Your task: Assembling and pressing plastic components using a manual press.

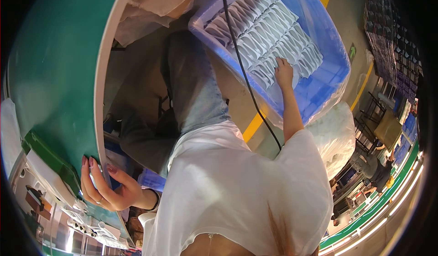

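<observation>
My right hand (pixel 284 72) reaches into a blue plastic bin (pixel 332 37), its fingers curled down onto the white curved parts (pixel 267 39) and closed at one of them. These thin, wavy-edged pieces stand packed close together in several rows. On my left, my left hand (pixel 113 191) rests at the edge of the green-topped table (pixel 59 64), fingers apart. A small pale patch shows between its fingers; I cannot make out what it is.
A black cable (pixel 242 64) hangs across the bin's near side. Clear plastic (pixel 335 137) bulges beside the bin, and brown wrapping (pixel 157 2) lies beyond the table edge. A green tray (pixel 52 160) stands on the table. Other people work far right.
</observation>
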A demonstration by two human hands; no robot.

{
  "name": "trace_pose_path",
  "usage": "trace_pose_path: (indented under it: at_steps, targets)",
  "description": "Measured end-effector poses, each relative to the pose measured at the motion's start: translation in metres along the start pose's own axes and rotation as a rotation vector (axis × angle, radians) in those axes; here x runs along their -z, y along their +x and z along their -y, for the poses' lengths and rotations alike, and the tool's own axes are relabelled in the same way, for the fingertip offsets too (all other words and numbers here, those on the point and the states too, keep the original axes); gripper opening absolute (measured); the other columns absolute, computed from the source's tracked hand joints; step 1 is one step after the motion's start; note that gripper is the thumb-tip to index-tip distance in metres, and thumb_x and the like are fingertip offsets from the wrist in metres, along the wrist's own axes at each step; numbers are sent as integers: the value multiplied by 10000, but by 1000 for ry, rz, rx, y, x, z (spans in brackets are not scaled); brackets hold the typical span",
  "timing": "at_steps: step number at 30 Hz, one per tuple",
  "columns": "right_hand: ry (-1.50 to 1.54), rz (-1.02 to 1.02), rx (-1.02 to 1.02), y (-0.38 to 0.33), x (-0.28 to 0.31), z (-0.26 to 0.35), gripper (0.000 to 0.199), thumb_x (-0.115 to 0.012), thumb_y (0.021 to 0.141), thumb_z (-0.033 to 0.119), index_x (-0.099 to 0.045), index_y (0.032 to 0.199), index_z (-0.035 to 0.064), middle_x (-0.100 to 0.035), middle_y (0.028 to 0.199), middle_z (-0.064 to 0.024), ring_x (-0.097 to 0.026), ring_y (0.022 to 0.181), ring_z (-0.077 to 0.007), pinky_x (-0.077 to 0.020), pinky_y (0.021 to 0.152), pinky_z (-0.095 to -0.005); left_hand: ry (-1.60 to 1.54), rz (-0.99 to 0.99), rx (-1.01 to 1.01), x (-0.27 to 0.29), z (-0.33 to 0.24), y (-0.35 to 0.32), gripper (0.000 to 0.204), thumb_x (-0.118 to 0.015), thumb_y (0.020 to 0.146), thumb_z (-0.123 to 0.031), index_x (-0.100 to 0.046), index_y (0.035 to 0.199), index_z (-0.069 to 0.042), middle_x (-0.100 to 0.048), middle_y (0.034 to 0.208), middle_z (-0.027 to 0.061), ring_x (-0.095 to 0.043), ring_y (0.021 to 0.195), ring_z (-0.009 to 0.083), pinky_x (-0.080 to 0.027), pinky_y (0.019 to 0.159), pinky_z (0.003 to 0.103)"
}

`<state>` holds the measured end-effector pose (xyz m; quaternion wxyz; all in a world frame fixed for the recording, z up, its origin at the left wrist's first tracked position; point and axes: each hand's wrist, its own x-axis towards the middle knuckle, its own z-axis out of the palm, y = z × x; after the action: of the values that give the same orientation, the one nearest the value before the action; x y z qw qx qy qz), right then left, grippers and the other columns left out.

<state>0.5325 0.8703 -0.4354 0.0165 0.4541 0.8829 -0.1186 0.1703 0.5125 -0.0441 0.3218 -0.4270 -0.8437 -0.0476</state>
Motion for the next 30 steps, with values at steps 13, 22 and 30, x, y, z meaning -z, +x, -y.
trace_pose_path:
  at_steps: [13, 22, 30]
  targets:
    - [56, 166, -252, 12, -28, -11, 312, -686, 779, 113, -661, 1090, 118, -656, 933, -216, -628, 931, -398, -497, 821, -500, -13, -10, 2, 1, -3, 0, 210, -597, 941, -113, -695, 1085, 5, -694, 1093, 136, -647, 963, 272, -486, 811, 366]
    - [374, 61, -173, 7, -26, -22, 297, -590, 827, 113, -658, 1116, 103, -654, 964, -181, -627, 921, -377, -507, 803, -465, 6, -11, 19, 0, -4, 3, 202, -601, 944, -107, -693, 1075, 16, -696, 1084, 142, -650, 962, 271, -473, 829, 369]
    - [-148, -9, -177, 23, 1, 2, 169, -605, 876, 158, -617, 1028, 85, -622, 1015, -98, -618, 970, -309, -524, 775, -432, 5, 1, 33, 1, -5, 2, 200, -592, 942, -91, -690, 1074, 24, -691, 1085, 153, -650, 969, 281, -478, 828, 371]
